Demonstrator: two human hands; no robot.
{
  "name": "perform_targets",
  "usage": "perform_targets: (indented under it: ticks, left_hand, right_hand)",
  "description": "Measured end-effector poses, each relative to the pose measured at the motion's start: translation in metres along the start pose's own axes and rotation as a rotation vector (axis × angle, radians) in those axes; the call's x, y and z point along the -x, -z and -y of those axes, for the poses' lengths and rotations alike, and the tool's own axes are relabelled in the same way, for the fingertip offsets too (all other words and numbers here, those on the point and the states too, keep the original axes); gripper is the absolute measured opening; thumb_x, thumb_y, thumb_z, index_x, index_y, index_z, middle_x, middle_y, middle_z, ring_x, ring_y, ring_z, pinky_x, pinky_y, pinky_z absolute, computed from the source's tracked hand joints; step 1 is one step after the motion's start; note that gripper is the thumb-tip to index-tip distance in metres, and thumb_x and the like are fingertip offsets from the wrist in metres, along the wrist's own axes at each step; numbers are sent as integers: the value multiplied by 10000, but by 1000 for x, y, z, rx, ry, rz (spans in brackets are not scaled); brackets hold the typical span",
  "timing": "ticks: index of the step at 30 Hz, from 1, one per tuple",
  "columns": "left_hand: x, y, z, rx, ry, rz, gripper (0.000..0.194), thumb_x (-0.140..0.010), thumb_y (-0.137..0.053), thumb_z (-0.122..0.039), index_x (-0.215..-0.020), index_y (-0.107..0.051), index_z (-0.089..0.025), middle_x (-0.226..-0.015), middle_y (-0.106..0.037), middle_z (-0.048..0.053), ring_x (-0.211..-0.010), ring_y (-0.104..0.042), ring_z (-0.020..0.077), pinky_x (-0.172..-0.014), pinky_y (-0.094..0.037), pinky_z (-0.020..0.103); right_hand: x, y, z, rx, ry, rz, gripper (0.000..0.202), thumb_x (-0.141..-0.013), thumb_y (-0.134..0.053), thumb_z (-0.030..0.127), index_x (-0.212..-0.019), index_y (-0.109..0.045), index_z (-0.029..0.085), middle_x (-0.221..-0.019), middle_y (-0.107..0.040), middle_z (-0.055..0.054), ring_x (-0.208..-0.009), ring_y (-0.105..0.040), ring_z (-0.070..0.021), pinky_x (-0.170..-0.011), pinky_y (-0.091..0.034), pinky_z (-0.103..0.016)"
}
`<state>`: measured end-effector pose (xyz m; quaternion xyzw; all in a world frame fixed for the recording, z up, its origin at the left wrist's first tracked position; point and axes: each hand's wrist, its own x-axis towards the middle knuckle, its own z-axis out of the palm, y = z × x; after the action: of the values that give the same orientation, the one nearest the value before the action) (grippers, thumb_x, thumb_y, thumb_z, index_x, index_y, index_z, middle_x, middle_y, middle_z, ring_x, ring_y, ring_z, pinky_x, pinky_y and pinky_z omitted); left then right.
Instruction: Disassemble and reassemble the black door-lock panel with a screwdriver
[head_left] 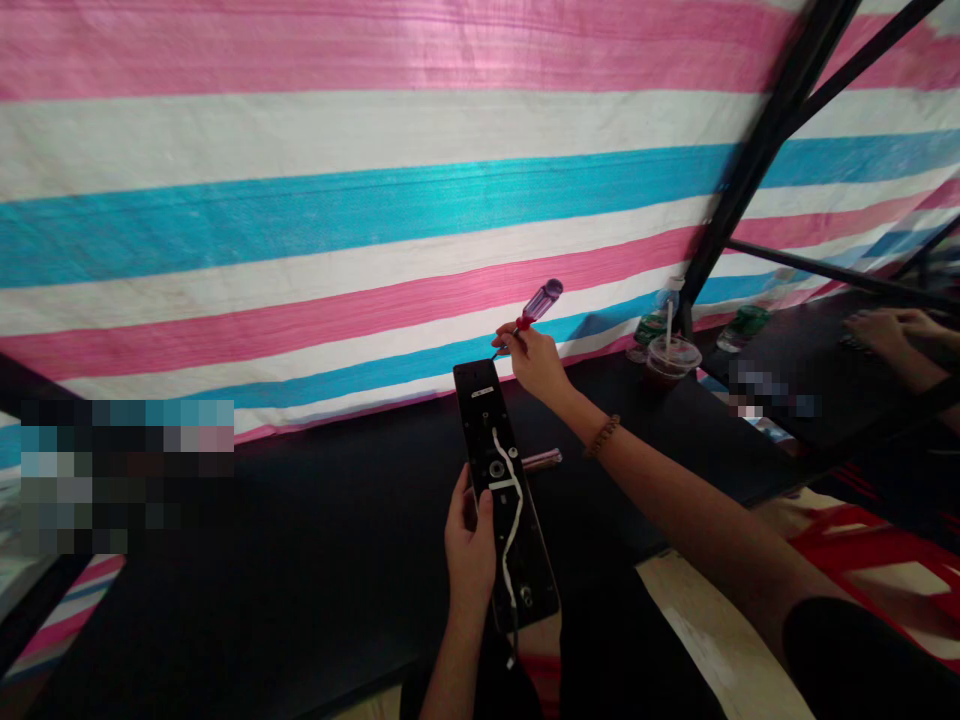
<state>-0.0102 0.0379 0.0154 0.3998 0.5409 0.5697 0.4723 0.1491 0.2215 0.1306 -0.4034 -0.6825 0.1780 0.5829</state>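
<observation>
In the head view, the person's left hand point(471, 545) grips a long black panel point(480, 410) at lower centre; the right hand point(534, 358), near mid-frame, grasps a purple-handled screwdriver point(541, 300), its tip at the panel's top edge

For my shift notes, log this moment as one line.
left hand: holding black panel | right hand: holding screwdriver, tip near panel's far end | pale cable: along panel
</observation>
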Motion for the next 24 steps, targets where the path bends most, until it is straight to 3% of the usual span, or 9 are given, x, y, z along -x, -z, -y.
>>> perform_targets:
  ticks: [9, 12, 14, 17, 20, 24]
  left_hand:
    - [-1, 0, 0, 41, 24, 27, 768, -808, -719, -575, -1447, -529, -194, -1174, -737, 126, -1049, -721, 259, -904, -580, 355]
    - [-1, 0, 1, 50, 24, 23, 793, -791, -728, -594, -1449, -531, -196, -1162, -740, 123, -1050, -719, 259, -900, -580, 351]
    - [-1, 1, 2, 57, 30, 26, 812, -783, -735, -599, -1454, -523, -194, -1148, -744, 123, -1035, -722, 256, -896, -580, 353]
    - [-1, 1, 2, 60, 22, 28, 807, -784, -736, -597, -1451, -528, -193, -1132, -748, 121, -1017, -726, 253, -890, -582, 355]
    - [-1, 2, 2, 53, 7, 22, 777, -795, -730, -586, -1440, -542, -197, -1121, -750, 118, -1012, -727, 254, -880, -585, 356]
    - [-1, 2, 3, 42, 19, 22, 782, -800, -723, -592, -1449, -531, -202, -1118, -746, 112, -1008, -726, 246, -884, -580, 351]
  right_hand:
    - [-13, 3, 9, 118, 20, 89, 125, -971, -494, 189, -956, -618, 202, -869, -749, -59, -801, -730, -190, -785, -581, -332]
    - [-23, 2, 14, 126, 13, 141, 55, -934, -574, 189, -972, -610, 206, -801, -740, -25, -765, -726, -188, -751, -556, -314]
    - [-29, -1, 16, 95, -7, 150, 110, -894, -642, 204, -996, -601, 213, -752, -722, 8, -710, -711, -181, -703, -541, -297]
    - [-34, -6, 16, 75, -21, 115, 89, -848, -689, 209, -866, -601, 207, -745, -706, 16, -710, -694, -174, -689, -520, -280]
    - [-32, -8, 18, 99, -1, 106, 117, -859, -658, 199, -756, -602, 194, -770, -706, 0, -731, -682, -168, -711, -500, -272]
    - [-26, -6, 23, 177, 36, 141, 108, -900, -599, 197, -808, -655, 186, -765, -706, -10, -715, -667, -162, -707, -469, -266]
